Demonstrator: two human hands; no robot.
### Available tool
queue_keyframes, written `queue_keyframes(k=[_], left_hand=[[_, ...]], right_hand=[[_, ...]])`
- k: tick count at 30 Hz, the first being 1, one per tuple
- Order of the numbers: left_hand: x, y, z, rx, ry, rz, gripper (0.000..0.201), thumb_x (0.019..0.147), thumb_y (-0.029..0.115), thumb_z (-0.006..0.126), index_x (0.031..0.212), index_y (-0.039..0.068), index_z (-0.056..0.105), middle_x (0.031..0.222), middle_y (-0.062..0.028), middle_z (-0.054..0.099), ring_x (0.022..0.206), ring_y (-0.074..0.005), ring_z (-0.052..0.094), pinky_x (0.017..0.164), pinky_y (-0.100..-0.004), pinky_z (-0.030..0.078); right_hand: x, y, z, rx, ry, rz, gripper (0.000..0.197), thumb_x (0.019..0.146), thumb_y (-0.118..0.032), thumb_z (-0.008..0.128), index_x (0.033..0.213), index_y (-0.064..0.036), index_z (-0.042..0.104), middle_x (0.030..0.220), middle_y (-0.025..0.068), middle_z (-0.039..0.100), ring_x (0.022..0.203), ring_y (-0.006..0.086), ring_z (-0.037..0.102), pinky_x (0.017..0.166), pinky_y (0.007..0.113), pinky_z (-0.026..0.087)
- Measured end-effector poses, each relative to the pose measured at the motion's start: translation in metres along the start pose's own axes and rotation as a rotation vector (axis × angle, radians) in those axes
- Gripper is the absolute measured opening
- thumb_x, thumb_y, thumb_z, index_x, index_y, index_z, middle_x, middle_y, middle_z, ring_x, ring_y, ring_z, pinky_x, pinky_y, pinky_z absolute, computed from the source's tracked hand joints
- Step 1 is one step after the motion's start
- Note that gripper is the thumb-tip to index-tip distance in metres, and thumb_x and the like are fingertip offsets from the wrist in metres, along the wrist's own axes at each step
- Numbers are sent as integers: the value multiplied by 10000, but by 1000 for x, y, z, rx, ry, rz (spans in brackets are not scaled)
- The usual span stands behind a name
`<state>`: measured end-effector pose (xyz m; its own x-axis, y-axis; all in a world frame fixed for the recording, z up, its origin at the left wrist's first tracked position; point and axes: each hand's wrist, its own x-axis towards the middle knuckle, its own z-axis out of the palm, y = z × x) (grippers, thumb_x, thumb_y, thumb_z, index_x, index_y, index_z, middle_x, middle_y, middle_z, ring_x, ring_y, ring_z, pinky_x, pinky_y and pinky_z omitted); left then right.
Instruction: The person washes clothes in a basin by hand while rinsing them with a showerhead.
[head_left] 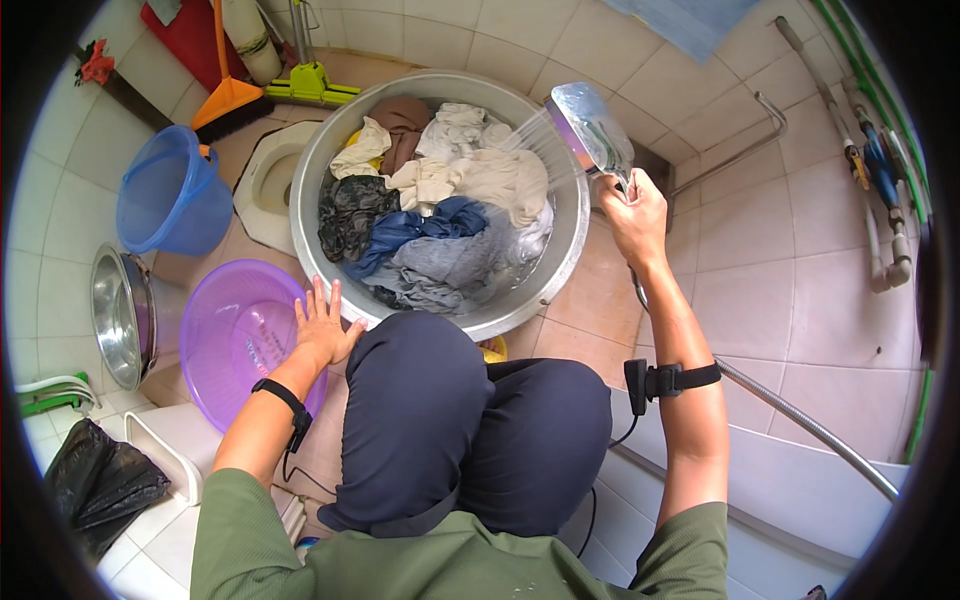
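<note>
The person's right hand (637,215) is gripping the handle of a shower head (592,135), its fingers curling tightly around it, and is holding it above the right side of a big metal tub (573,215). Water (535,140) is spraying leftward from the shower head into the tub, falling over the heap of clothes. Cream cloth (510,182) is lying nearest the spray, brown cloth (402,117) is sitting at the far side, and black cloth (355,212) is resting at the left. Blue cloth (435,222) is lying across the middle, with grey cloth (450,258) spreading in front of it, nearer the person. The left hand (322,328) is spreading its fingers at the tub's near-left edge, holding nothing; how firmly it is pressing there, I cannot tell. A purple basin (225,325) is standing just beside that hand, partly behind the forearm. Farther left, a blue bucket (165,195) is standing near a squat toilet (268,188), and a shiny metal bowl (115,312) is leaning on its side.
</note>
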<state>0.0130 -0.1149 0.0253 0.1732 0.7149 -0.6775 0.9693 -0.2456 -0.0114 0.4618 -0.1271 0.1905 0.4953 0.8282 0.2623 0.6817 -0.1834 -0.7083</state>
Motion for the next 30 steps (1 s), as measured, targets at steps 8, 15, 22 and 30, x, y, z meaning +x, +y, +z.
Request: queue_keyframes(k=[8,15,22,30], left_hand=[[3,-2,5,-5,19,9,966,935,712,333,1596,137,-73,1640,-192,-169,1529,-393,1,1212,-554,-2],[5,-2,8,15,26,6,967,935,716,324,1594,138,-84,1639,-193,-173,1528,-396,2,1210,-562,5],[7,-3,11,17,39,8,964,936,715,325,1595,140,-82,1640,-194,-169,1526,-400,14,1210,-564,10],[6,-4,11,1,49,14,970,932,714,339,1597,138,-70,1641,-196,-163,1525,-406,25,1210,-565,15]], right_hand=[[0,1,2,18,-25,-14,406,843,-270,739,707,-22,447,590,13,390,589,89,353,520,284,347],[0,-9,5,56,-17,-26,398,849,-267,735,711,-21,454,588,19,396,588,90,357,520,291,355],[1,-17,8,32,-38,-50,425,853,-271,738,697,-23,429,578,45,393,576,115,357,519,302,365],[3,-30,17,39,-67,-86,413,843,-273,747,709,-22,449,579,54,423,568,131,376,531,312,392]])
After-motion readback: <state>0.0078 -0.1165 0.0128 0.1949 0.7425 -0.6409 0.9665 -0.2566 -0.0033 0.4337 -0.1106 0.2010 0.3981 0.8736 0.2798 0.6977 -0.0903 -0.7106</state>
